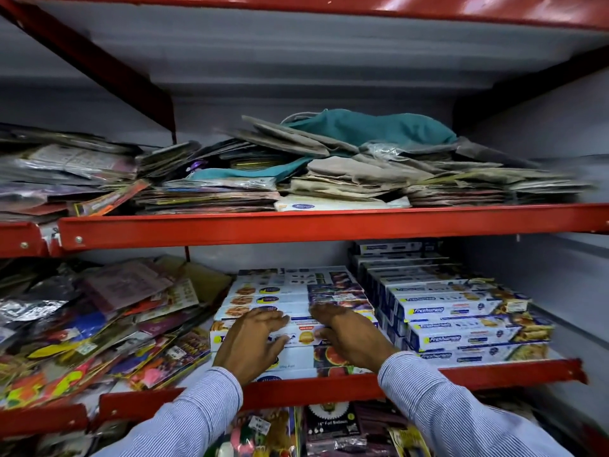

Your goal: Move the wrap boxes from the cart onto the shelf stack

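Two hands lay flat with fingers spread on the middle stack of wrap boxes point(290, 311) on the lower red shelf point(329, 389): the left hand point(252, 339) on its front left part, the right hand point(349, 334) on its front right, neither closed around a box. Just right of that stack stood a taller stack of blue Freshwrapp boxes point(461, 311); loose packets point(99, 318) lay to its left.

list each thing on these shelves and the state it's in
left hand: open, flat on middle wrap boxes
right hand: open, flat on same boxes
middle wrap boxes: stacked flat
right wrap boxes: stacked, stepped back
packets: loose, sloping heap
teal cloth: crumpled on top
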`<act>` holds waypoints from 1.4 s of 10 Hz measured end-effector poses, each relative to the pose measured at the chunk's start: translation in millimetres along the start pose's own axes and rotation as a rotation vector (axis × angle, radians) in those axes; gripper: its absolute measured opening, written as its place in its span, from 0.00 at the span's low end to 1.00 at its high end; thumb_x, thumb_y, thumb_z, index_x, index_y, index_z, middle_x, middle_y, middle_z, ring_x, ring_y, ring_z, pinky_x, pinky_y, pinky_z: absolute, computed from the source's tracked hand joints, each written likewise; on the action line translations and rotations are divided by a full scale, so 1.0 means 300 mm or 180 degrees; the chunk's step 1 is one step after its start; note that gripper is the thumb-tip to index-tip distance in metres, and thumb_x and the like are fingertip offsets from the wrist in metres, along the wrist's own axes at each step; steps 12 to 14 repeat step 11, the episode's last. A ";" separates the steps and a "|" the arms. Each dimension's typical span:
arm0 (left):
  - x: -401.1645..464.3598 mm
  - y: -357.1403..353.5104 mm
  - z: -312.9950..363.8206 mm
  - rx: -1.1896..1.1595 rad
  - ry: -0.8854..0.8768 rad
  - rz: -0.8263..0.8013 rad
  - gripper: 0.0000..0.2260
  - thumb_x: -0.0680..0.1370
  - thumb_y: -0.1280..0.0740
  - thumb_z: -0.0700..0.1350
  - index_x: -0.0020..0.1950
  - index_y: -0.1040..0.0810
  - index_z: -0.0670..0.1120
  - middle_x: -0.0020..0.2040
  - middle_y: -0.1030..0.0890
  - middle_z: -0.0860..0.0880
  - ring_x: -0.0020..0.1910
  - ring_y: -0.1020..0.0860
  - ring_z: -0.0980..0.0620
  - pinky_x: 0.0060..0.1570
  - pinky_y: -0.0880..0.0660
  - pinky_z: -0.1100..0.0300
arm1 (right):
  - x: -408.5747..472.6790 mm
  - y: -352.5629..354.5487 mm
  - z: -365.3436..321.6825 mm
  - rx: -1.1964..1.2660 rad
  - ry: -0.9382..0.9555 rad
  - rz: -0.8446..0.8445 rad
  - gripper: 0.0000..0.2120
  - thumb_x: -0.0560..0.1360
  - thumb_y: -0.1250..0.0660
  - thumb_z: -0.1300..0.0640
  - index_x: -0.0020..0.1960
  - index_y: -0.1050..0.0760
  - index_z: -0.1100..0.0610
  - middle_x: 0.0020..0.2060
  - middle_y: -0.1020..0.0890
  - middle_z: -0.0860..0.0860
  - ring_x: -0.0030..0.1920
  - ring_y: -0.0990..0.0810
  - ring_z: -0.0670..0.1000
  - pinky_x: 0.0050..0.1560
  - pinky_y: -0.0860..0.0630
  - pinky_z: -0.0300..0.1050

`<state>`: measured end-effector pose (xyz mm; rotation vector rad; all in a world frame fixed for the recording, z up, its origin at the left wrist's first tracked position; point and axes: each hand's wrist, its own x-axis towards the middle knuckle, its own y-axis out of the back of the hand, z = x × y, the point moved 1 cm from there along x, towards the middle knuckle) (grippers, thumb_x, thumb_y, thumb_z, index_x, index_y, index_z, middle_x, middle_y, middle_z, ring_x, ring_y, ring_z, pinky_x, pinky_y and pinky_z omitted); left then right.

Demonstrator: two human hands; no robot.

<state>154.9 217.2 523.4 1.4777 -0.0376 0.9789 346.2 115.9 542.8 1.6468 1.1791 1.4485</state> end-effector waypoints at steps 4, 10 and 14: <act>0.003 -0.036 -0.015 0.0170 -0.0035 -0.0008 0.19 0.78 0.35 0.58 0.68 0.24 0.54 0.68 0.23 0.53 0.67 0.28 0.52 0.67 0.31 0.49 | 0.002 -0.005 0.038 -0.0109 0.0194 -0.0137 0.24 0.79 0.37 0.56 0.74 0.37 0.51 0.74 0.32 0.51 0.72 0.32 0.53 0.70 0.31 0.50; -0.084 -0.086 -0.017 0.1431 0.0178 0.0060 0.26 0.82 0.52 0.54 0.78 0.44 0.43 0.79 0.42 0.41 0.78 0.50 0.37 0.69 0.51 0.26 | -0.076 -0.145 0.024 -0.1110 -0.0289 0.0711 0.28 0.81 0.57 0.43 0.78 0.55 0.51 0.79 0.53 0.47 0.79 0.58 0.51 0.76 0.57 0.62; -0.094 -0.070 0.020 0.1416 0.0198 0.0182 0.29 0.82 0.51 0.56 0.78 0.47 0.42 0.79 0.49 0.39 0.78 0.55 0.36 0.68 0.51 0.25 | -0.082 -0.138 -0.014 -0.0990 -0.0422 0.0931 0.31 0.81 0.53 0.41 0.78 0.58 0.52 0.79 0.55 0.49 0.79 0.59 0.52 0.75 0.55 0.66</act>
